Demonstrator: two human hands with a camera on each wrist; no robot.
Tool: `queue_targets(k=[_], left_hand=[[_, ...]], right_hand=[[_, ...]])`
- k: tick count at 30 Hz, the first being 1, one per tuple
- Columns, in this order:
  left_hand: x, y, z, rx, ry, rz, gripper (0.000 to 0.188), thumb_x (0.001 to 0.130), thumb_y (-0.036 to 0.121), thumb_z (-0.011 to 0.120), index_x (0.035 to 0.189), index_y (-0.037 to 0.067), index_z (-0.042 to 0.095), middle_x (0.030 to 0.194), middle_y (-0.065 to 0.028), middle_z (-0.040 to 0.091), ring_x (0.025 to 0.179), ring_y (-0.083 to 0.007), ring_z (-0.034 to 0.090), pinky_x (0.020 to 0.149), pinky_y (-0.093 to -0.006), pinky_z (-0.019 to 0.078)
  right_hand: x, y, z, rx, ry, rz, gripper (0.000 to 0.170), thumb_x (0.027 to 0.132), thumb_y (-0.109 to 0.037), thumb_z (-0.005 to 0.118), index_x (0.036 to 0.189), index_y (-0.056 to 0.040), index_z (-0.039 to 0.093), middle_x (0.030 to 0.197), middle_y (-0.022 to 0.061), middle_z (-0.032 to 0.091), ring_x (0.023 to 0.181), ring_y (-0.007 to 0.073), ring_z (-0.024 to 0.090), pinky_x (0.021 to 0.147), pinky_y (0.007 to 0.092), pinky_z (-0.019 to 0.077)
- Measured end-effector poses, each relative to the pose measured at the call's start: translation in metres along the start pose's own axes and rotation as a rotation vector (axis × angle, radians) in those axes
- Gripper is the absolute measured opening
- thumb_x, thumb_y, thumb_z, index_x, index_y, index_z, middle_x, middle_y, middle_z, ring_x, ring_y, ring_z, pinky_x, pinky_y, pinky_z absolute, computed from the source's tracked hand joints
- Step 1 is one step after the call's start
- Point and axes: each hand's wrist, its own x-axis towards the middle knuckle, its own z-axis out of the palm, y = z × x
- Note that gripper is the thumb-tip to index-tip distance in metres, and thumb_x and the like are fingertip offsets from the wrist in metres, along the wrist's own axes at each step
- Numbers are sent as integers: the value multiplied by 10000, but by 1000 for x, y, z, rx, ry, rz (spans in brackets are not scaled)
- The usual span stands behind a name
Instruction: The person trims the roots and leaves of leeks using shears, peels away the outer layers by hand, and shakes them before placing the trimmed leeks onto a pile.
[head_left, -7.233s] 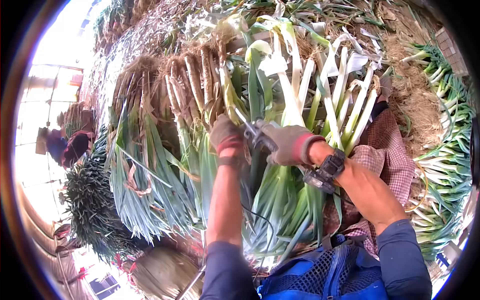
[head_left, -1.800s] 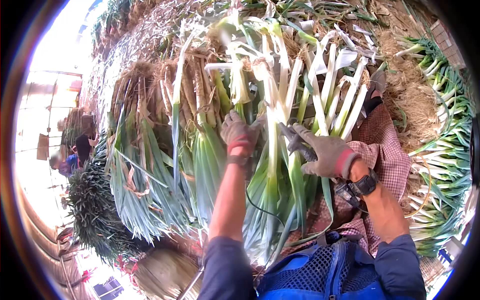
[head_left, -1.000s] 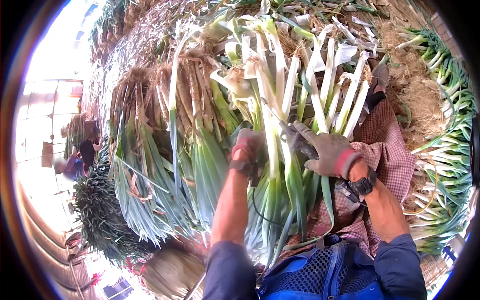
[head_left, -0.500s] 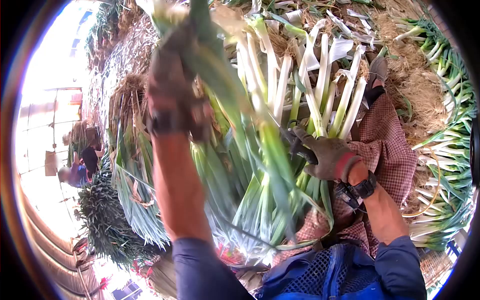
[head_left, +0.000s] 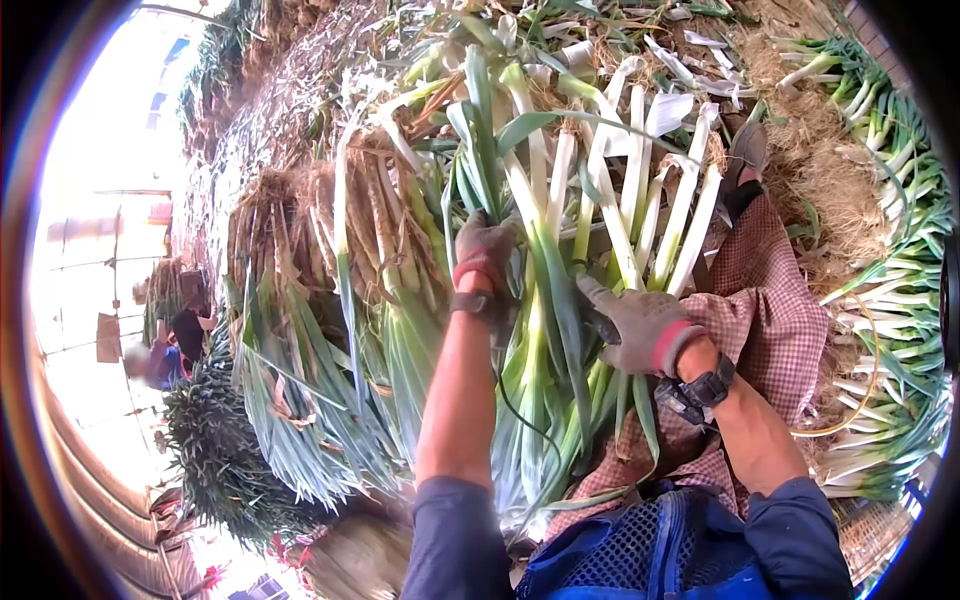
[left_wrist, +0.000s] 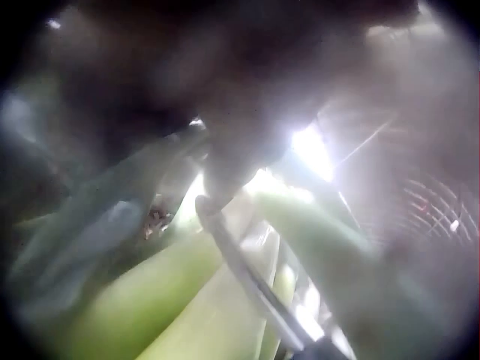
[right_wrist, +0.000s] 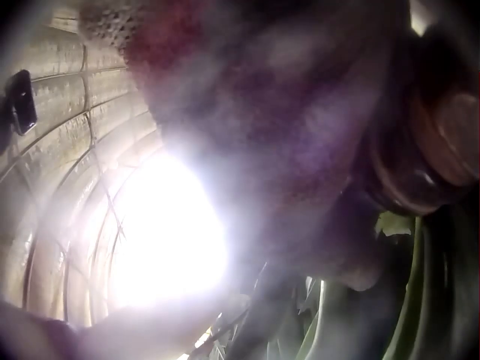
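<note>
Leeks with white stalks (head_left: 690, 225) lie side by side in front of the person, their green leaves (head_left: 535, 400) hanging towards the body. The gloved left hand (head_left: 487, 252) is among them, just below a tuft of upright green leaves (head_left: 480, 130); whether its fingers grip a stalk is hidden. To its right, the gloved right hand (head_left: 645, 325) holds a dark tool (head_left: 600, 325), index finger pointing forward. A thin metal rod (left_wrist: 259, 292) crosses pale green stalks (left_wrist: 165, 292) in the left wrist view, its tip near a blurred dark finger. The right wrist view is mostly blurred glove (right_wrist: 262, 135).
Untrimmed leeks with brown roots (head_left: 375, 210) lie to the left, beside a dark green heap (head_left: 230, 450). Peeled scraps are at the top, loose roots (head_left: 830, 190) and more leeks (head_left: 910, 300) at the right. A yellow hose (head_left: 873, 360) curves there. Another person (head_left: 188, 335) is far left.
The left hand swung up and left with a blurred leafy leek, then came back beside the right hand; the upright leaf tuft now stands above it. The right hand has kept the tool, barely moving.
</note>
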Motion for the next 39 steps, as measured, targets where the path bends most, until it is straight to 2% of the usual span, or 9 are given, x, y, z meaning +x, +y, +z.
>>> queue_targets(k=[7,12,16,18,20,24,33,35,39], left_hand=[[-9,9,2,-228,399,59,232,944,206,774,1044,-3,770,858,-63,765,701,-132,646,672,-330,537],[10,-10,-31,202,609,-36,794,880,355,824,1540,12,544,1492,-287,602,1384,-412,590,1191,-441,444],[20,-31,-48,749,136,-151,240,890,226,762,1062,61,794,1038,-98,814,1019,-297,769,853,-377,599],[30,-59,-56,1230,48,554,142,891,211,752,814,94,772,784,-7,770,768,-232,753,661,-362,565],[-7,-26,-73,295,-26,80,189,864,167,712,802,-1,775,775,-99,755,631,-216,695,572,-358,500],[-103,-25,-98,-326,-195,-320,137,849,126,712,784,6,724,639,-42,622,527,-159,582,471,-311,417],[-320,-106,-118,-52,-831,-437,389,1012,240,787,1258,-59,746,1124,-114,805,1094,-186,731,933,-319,576],[-301,-200,-129,-84,-694,-391,455,1011,268,792,1318,-57,713,1166,-116,796,1100,-190,729,929,-318,575],[-251,-80,-145,51,-344,-215,666,984,359,818,1459,-57,605,1301,-173,743,1211,-242,701,988,-315,563]], right_hand=[[-2,-1,4,18,-15,27,1030,824,-292,738,1722,-194,242,1216,241,731,1132,431,723,1006,519,554],[-6,-5,-7,41,-57,52,1030,827,-294,737,1724,-205,238,1201,239,737,1137,433,723,1017,523,554],[-6,-5,-8,48,-66,55,1033,833,-305,738,1727,-209,228,1211,242,735,1140,430,723,1026,518,554],[-6,-5,-9,53,-76,57,1035,834,-305,739,1728,-211,226,1214,242,736,1141,429,723,1030,516,554],[-7,-3,-7,39,-65,57,1038,837,-313,747,1728,-214,225,1224,238,738,1144,422,727,1037,507,554],[-12,-6,-12,65,-65,55,1046,836,-323,759,1728,-216,225,1231,229,742,1162,413,724,1048,494,551],[-16,2,7,137,72,10,1083,825,-334,794,1732,-218,213,1327,252,707,1240,423,682,1104,455,520],[-14,12,25,192,185,-86,1143,802,-379,833,1735,-208,196,1328,253,708,1210,420,696,1087,449,531],[-43,0,20,100,43,-101,1160,786,-397,829,1734,-184,195,1162,241,759,1020,428,744,944,447,580]])
